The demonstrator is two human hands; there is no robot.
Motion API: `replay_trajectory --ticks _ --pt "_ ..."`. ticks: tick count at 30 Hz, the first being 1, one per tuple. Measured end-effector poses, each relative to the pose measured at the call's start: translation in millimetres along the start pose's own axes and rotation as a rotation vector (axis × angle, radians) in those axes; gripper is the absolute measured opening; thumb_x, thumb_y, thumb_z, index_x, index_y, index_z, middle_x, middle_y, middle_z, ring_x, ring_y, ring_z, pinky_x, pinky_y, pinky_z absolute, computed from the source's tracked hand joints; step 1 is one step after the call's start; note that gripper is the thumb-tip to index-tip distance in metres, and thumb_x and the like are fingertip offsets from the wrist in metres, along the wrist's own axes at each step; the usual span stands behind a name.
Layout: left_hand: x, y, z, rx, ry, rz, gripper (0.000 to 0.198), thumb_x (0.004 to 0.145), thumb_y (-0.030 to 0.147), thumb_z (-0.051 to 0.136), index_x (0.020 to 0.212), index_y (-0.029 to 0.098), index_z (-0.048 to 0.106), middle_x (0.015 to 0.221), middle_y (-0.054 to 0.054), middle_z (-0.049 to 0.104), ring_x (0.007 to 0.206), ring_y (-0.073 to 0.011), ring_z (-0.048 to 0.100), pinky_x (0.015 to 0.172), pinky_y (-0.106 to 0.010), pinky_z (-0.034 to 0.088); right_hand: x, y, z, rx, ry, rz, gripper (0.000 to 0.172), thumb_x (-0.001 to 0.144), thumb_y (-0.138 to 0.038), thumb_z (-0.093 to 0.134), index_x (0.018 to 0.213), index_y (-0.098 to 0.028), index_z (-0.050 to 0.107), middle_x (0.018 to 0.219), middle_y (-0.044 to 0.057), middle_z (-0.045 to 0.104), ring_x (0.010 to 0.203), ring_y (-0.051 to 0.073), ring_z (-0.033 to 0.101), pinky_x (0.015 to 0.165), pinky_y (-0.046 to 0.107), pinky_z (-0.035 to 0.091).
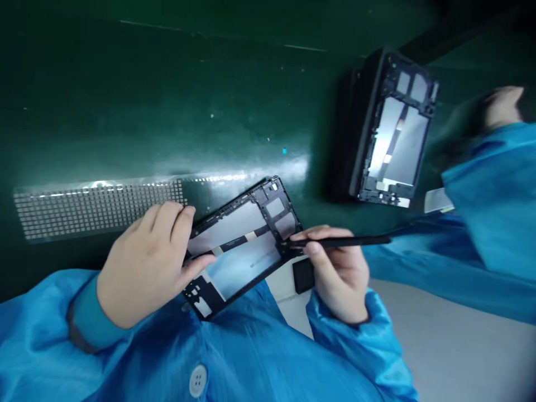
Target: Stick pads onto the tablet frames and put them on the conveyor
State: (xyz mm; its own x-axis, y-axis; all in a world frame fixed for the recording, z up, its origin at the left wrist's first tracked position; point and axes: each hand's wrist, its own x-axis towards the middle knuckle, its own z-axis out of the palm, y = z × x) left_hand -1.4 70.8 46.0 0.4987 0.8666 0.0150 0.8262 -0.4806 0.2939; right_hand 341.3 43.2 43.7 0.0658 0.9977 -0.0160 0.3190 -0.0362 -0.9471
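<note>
While the tablet frame (234, 273) sits slanted at the near edge of the green bench (167, 111), its lower long side overlaps the front of the blue jacket (251, 346). Far side: open bench beyond the upper long edge, just a tiny blue bit (285, 151) and pale specks there. Left: sheet of small squares (84, 212), close to the left hand, so little room. Right: gap of bench, then a stack of similar frames (396, 145), apart from the held one.

Left hand (146, 262) partly curled, thumb over the frame's face, fingers at the far long edge, gripping its left part. Right hand (341, 273) closed in a pinch on a slim black tool (352, 242); tip at the frame's right part, near the lower edge.

Tool tip dark on dark, contact unclear. Left hand covers part of the frame. Dark block (304, 274) below the right part, partly hidden, can't identify. Co-worker's hand (505, 106) blurred at far right, grip can't tell; co-worker's blue sleeve (498, 195) cut off by the picture border.
</note>
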Motion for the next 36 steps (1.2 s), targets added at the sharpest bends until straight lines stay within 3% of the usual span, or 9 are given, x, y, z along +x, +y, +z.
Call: replay_trajectory --ticks 6,18,21,25,27,29,31,33,36 --pt "-3.7 13.9 11.4 -0.015 -0.094 0.001 0.071 0.119 0.060 0.052 0.154 0.000 0.069 0.131 -0.031 0.074 0.121 -0.0497 0.075 0.100 -0.066 0.069 -33.2 26.7 -13.9 -0.081 -0.008 0.010 0.005 0.120 -0.035 0.071 0.122 -0.031 0.071 0.109 0.006 0.084 0.104 0.025 0.088 0.090 0.041 0.074" --pt "2.1 12.5 0.8 -0.070 -0.202 -0.049 0.076 0.120 0.070 0.051 0.158 0.007 0.066 0.134 -0.027 0.074 0.127 -0.0493 0.074 0.106 -0.066 0.066 -33.9 35.4 -4.4 -0.064 0.024 -0.062 0.003 0.120 -0.031 0.070 0.123 -0.030 0.070 0.109 0.006 0.086 0.104 0.026 0.088 0.090 0.044 0.074" --pt "2.7 10.7 0.3 -0.038 -0.191 -0.030 0.074 0.120 0.072 0.049 0.159 0.010 0.063 0.133 -0.024 0.074 0.126 -0.0461 0.075 0.107 -0.062 0.067 -34.5 34.6 -6.7 -0.144 0.008 -0.176 0.015 0.114 -0.020 0.072 0.125 -0.030 0.073 0.109 0.007 0.086 0.102 0.027 0.087 0.088 0.044 0.073" --pt "0.2 6.8 6.1 -0.059 -0.142 -0.042 0.074 0.121 0.072 0.047 0.157 0.010 0.065 0.132 -0.025 0.074 0.126 -0.0462 0.074 0.105 -0.063 0.067 -49.2 38.0 -14.9 -0.184 0.172 -0.192 0.014 0.110 -0.021 0.070 0.115 -0.031 0.079 0.116 0.009 0.086 0.106 0.032 0.084 0.092 0.054 0.070" --pt "-3.9 9.0 12.6 -0.067 -0.097 -0.041 0.075 0.120 0.071 0.047 0.156 0.007 0.066 0.132 -0.026 0.074 0.125 -0.0471 0.075 0.103 -0.063 0.068 -64.5 41.0 -10.4 -0.147 0.140 -0.087 0.018 0.110 -0.025 0.065 0.108 -0.034 0.081 0.109 0.008 0.086 0.096 0.033 0.084 0.083 0.053 0.071" --pt "-9.2 17.5 20.8 -0.079 -0.070 -0.044 0.073 0.120 0.068 0.051 0.157 0.007 0.065 0.134 -0.026 0.074 0.125 -0.0465 0.076 0.101 -0.061 0.069 -82.8 42.4 3.6 -0.101 -0.039 -0.036 0.021 0.102 -0.034 0.075 0.119 -0.042 0.084 0.095 0.003 0.086 0.069 0.030 0.079 0.058 0.047 0.068" --pt "-12.7 32.2 27.9 -0.118 -0.040 -0.067 0.069 0.119 0.066 0.053 0.158 0.010 0.063 0.133 -0.024 0.076 0.120 -0.0434 0.078 0.094 -0.057 0.072 -98.8 40.0 20.6 -0.033 -0.159 -0.034 0.063 0.089 -0.040 0.090 0.148 -0.053 0.076 0.093 -0.001 0.088 0.055 0.031 0.075 0.042 0.044 0.062" --pt "-11.5 49.5 29.3 -0.188 0.018 -0.092 0.069 0.120 0.069 0.051 0.159 0.012 0.060 0.127 -0.019 0.076 0.111 -0.0387 0.081 0.084 -0.051 0.073 -103.5 31.9 28.2 0.008 -0.100 0.012 0.082 0.093 -0.041 0.091 0.167 -0.056 0.061 0.115 0.000 0.093 0.075 0.033 0.088 0.053 0.044 0.073" --pt "0.8 68.7 15.5 -0.358 0.135 -0.068 0.070 0.123 0.067 0.050 0.172 0.018 0.046 0.134 -0.017 0.076 0.112 -0.0326 0.084 0.084 -0.045 0.075 -66.6 9.3 6.3 0.036 0.156 0.145 0.053 0.110 -0.037 0.081 0.161 -0.043 0.071 0.145 0.006 0.089 0.122 0.034 0.091 0.092 0.048 0.081"
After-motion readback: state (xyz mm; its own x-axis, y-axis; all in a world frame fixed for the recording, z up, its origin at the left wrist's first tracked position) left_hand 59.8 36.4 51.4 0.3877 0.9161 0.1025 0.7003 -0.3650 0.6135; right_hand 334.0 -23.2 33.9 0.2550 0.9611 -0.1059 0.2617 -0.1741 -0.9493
